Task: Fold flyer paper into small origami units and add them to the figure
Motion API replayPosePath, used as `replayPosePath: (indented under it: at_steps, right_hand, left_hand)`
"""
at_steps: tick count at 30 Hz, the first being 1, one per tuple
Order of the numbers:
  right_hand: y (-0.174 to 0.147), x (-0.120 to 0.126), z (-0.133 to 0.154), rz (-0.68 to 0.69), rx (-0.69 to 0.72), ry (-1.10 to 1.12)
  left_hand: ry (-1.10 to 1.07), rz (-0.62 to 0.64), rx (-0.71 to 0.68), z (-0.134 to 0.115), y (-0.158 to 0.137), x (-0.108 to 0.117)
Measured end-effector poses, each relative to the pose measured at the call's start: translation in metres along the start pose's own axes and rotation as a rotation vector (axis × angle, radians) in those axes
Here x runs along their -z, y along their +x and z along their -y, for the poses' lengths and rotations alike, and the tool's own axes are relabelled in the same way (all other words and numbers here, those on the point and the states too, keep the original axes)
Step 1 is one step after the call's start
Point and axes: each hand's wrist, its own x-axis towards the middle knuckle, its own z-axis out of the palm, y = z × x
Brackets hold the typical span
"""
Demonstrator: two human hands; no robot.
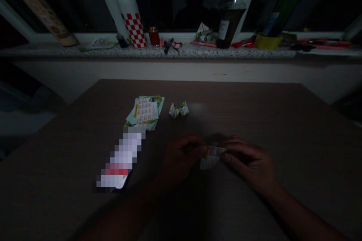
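Observation:
A small folded piece of printed paper (212, 157) is stretched between my hands above the table, with a straight top edge and a pointed lower left corner. My left hand (185, 154) pinches its upper left side between thumb and fingers. At its upper right corner, my right hand (249, 160) grips it the same way. Beyond my left hand lies a small folded paper shape (179, 110) with two peaks, printed in green and white. To its left is a loose stack of printed paper slips (146, 111), green, white and orange.
A phone-like device with a pixelated screen (123, 158) lies left of my hands on the brown table (254, 109). Along the granite windowsill (181, 52) stand a white bottle with red checks (135, 26), a dark plastic cup (228, 26), a green bottle (291, 2) and small clutter.

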Motion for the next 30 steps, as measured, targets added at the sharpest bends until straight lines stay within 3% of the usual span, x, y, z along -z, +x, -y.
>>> replayPosePath:
  at_steps: [7,17,23,30]
  right_hand:
    - [0.0011,-0.0026,0.0039,-0.019,0.031,0.033]
    - [0.0008,-0.0058,-0.0013,-0.023,-0.087,-0.01]
    - [0.0008,-0.0072,-0.0015,-0.01,-0.025,0.052]
    - [0.0023,-0.0087,-0.0018,-0.007,-0.088,0.051]
  left_hand:
    - [-0.104,-0.037,0.095,-0.001,0.0015,-0.0058]
    - [-0.189,-0.088,0.19,0.0,0.0019,-0.0057]
    - [-0.199,-0.133,0.233,0.0,0.0036,-0.0053]
    - [-0.24,-0.158,0.255,0.002,0.0044,-0.0045]
